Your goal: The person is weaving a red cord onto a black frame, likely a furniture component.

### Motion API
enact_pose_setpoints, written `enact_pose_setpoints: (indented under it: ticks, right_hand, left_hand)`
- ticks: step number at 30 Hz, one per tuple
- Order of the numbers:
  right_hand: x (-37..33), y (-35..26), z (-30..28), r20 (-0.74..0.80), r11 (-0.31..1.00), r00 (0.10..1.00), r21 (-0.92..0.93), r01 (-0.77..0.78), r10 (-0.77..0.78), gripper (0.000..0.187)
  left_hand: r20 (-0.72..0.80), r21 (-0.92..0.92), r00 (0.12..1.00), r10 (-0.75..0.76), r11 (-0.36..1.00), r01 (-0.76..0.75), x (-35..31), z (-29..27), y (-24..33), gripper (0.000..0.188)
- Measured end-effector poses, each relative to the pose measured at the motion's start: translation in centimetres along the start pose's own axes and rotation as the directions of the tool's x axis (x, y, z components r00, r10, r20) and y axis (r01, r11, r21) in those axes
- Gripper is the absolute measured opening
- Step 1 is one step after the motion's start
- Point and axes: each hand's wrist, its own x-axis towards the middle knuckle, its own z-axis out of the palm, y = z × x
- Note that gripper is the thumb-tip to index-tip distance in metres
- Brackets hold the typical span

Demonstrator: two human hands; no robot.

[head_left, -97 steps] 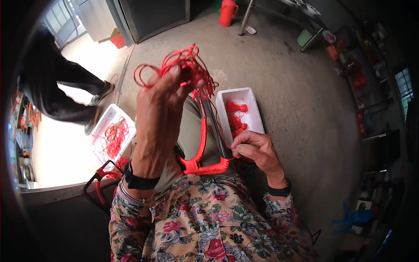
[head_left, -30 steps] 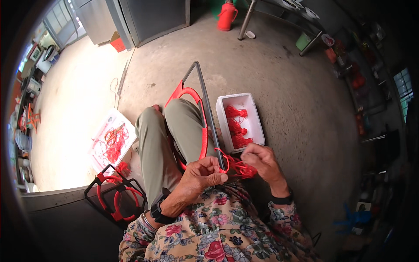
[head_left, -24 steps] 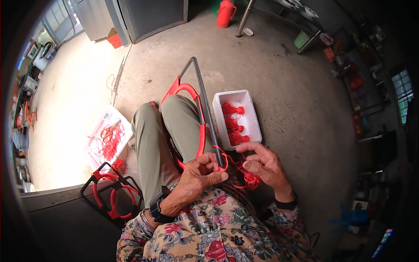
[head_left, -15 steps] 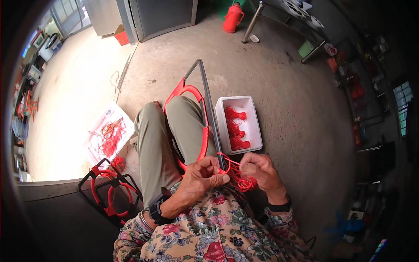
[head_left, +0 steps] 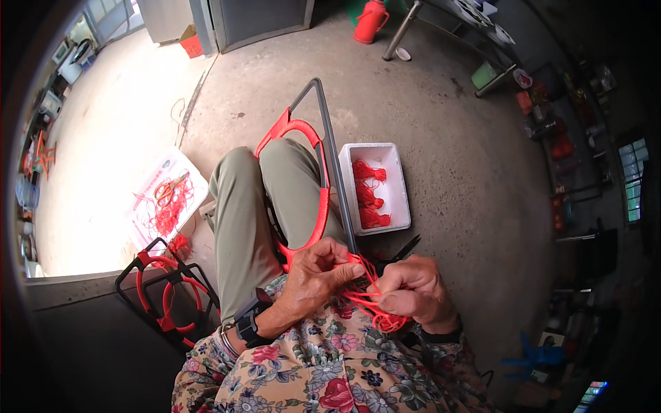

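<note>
Across my lap lies a black metal frame (head_left: 330, 151) with a red-wrapped ring (head_left: 323, 206) inside it, partly hidden by my left hand. My left hand (head_left: 318, 275) is closed, thumb and fingers pinching the near corner of the frame where red cord wraps it. My right hand (head_left: 416, 292) is closed on the red cord (head_left: 389, 321), whose looped bundle hangs below it over my floral top. Strands run between the two hands.
A white foam box (head_left: 406, 199) with red cord bundles stands right of my knees. At the left, a white tray (head_left: 148, 230) holds tangled red cord and scissors (head_left: 171, 189). More black-and-red frames (head_left: 167, 323) lean nearby. A red thermos (head_left: 372, 22) stands farther off.
My right hand has moved down and slightly right, drawing the cord with it. The cord bundle hangs lower. My left hand stays at the frame's corner.
</note>
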Motion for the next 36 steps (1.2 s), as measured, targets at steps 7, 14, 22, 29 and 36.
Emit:
enact_pose_setpoints:
  ticks: [7,14,22,29,36]
  right_hand:
    - [1.2,-1.0,-0.5,0.129,0.973,0.991,-0.222,0.058,-0.029,0.018]
    - [2.6,-1.8,-2.0,0.156,0.970,0.987,-0.241,0.012,0.026,0.010]
    - [3.4,3.9,-10.5,-0.554,0.681,0.809,-0.670,-0.294,-0.196,0.018]
    - [4.6,6.4,-3.8,-0.095,0.941,0.955,-0.165,-0.294,0.282,0.021]
    - [5.3,8.3,-2.2,-0.002,0.984,0.996,0.151,-0.089,0.091,0.025]
  left_hand:
    - [-0.070,0.644,0.872,0.484,0.690,-0.331,-0.2,0.6,1.6,0.042]
    - [0.173,0.686,0.824,0.540,0.533,-0.494,1.0,-0.2,2.4,0.012]
    - [-0.300,-0.128,0.953,0.043,0.988,-0.085,1.5,-2.5,1.6,0.021]
    - [-0.284,0.011,0.955,0.088,0.996,-0.089,1.2,-2.0,1.0,0.007]
    - [-0.040,0.532,0.877,0.479,0.753,-0.387,1.6,-2.5,0.1,0.007]
